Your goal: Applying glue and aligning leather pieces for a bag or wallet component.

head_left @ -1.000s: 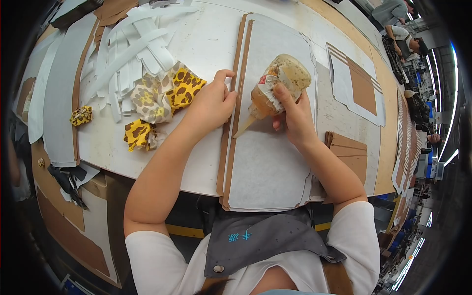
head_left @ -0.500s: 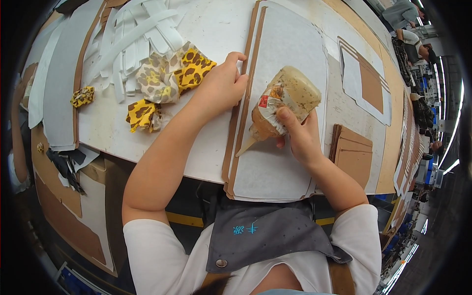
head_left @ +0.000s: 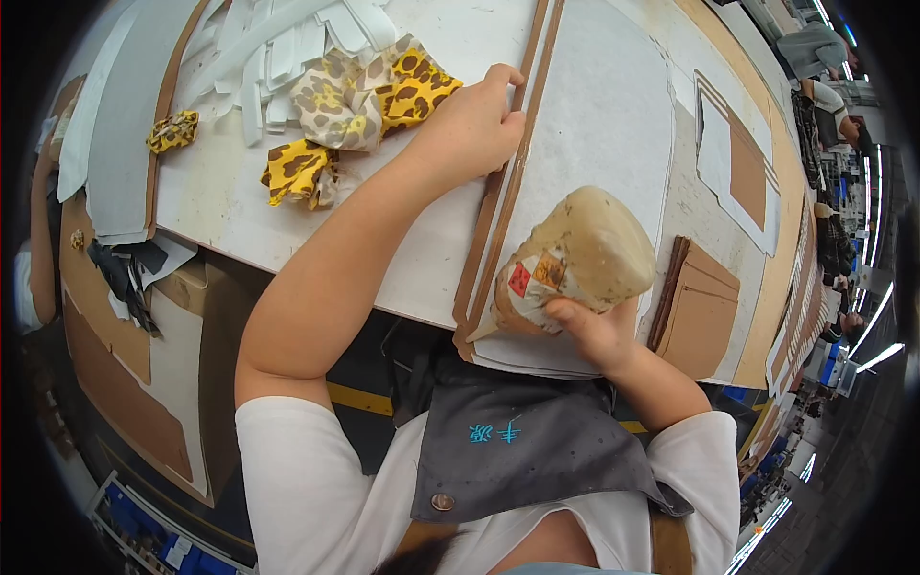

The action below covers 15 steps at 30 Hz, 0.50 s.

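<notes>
In my right hand (head_left: pixel 599 335) is a worn, tan-stained squeeze bottle (head_left: pixel 609 240) with a torn label and small red and orange marks. It is tilted, its pale nozzle pointing down and left at the near corner of a stack of white sheets (head_left: pixel 599 105). Brown strips (head_left: pixel 508 182) run along the stack's left edge. My left hand (head_left: pixel 479 129) rests at that edge farther up, index finger bent and thumb against the strip. Its other fingers are curled out of sight, and what they hold, if anything, is hidden.
Left of my left arm lie crumpled leopard-print cloths (head_left: pixel 340 105) and white strips (head_left: pixel 297 48). Brown panels (head_left: pixel 704 307) lie at the right, with white and brown pieces (head_left: pixel 738 163) beyond. Grey sheets (head_left: pixel 125 125) are at far left. Other people are in the right background.
The bottle has moved toward me, its nozzle now at the near edge of the sheets. My left hand stays at the brown edge, while the whole view has shifted slightly.
</notes>
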Each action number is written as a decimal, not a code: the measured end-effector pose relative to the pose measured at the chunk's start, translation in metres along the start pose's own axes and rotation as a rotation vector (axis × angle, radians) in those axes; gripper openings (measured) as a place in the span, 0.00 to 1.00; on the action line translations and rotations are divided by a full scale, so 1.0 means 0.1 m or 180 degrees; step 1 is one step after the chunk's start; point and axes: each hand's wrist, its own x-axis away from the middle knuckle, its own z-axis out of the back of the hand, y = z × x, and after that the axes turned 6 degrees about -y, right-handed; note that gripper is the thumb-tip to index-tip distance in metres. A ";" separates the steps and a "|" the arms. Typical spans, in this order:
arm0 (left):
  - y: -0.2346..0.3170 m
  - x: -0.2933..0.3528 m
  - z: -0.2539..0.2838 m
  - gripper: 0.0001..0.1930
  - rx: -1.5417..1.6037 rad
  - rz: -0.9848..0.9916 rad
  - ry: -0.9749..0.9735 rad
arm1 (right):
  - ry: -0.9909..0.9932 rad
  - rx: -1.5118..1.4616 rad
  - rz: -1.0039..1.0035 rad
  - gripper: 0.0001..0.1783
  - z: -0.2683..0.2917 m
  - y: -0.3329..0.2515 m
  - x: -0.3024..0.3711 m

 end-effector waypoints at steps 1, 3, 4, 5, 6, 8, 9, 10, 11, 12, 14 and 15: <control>0.00 0.01 0.00 0.19 0.0000 0.0018 -0.0007 | -0.0099 0.0026 -0.0096 0.32 0.00 -0.01 0.05; 0.01 0.01 0.01 0.19 -0.0003 0.0028 -0.0006 | -0.0203 0.0052 -0.0190 0.34 -0.01 0.00 0.07; 0.01 0.01 0.01 0.19 -0.0009 0.0029 -0.0013 | -0.0121 0.0118 -0.0002 0.33 -0.04 0.03 0.06; 0.01 0.00 0.01 0.19 -0.0012 0.0027 -0.0010 | -0.0039 0.0185 0.0189 0.32 -0.04 0.04 0.05; 0.00 -0.01 0.01 0.19 0.0002 0.0009 -0.0008 | -0.0040 0.0187 0.0197 0.32 0.00 -0.01 0.02; -0.01 -0.01 0.01 0.19 0.0015 -0.0029 -0.0002 | -0.0328 -0.1615 -0.1326 0.31 0.14 -0.11 -0.08; 0.00 -0.01 0.01 0.18 0.0024 -0.0007 -0.0003 | -0.0086 -0.1430 -0.1481 0.32 0.15 -0.10 -0.15; 0.01 -0.01 0.01 0.18 0.0030 0.0003 -0.0008 | 0.0214 -0.1707 -0.1526 0.32 0.22 -0.08 -0.24; 0.02 0.00 0.02 0.18 0.0024 -0.0041 0.0004 | 0.0370 -0.2024 -0.1483 0.34 0.27 -0.20 -0.41; 0.03 0.03 0.03 0.18 0.0058 0.0048 -0.0002 | 0.0181 -0.2159 -0.1108 0.34 0.41 -0.15 -0.53; 0.04 0.03 0.03 0.18 0.0095 0.0053 -0.0014 | 0.0724 -0.1585 -0.0608 0.31 0.60 -0.20 -0.78; 0.05 0.02 0.04 0.18 0.0131 0.0122 -0.0054 | 0.0732 -0.1553 -0.0551 0.31 0.71 -0.24 -0.92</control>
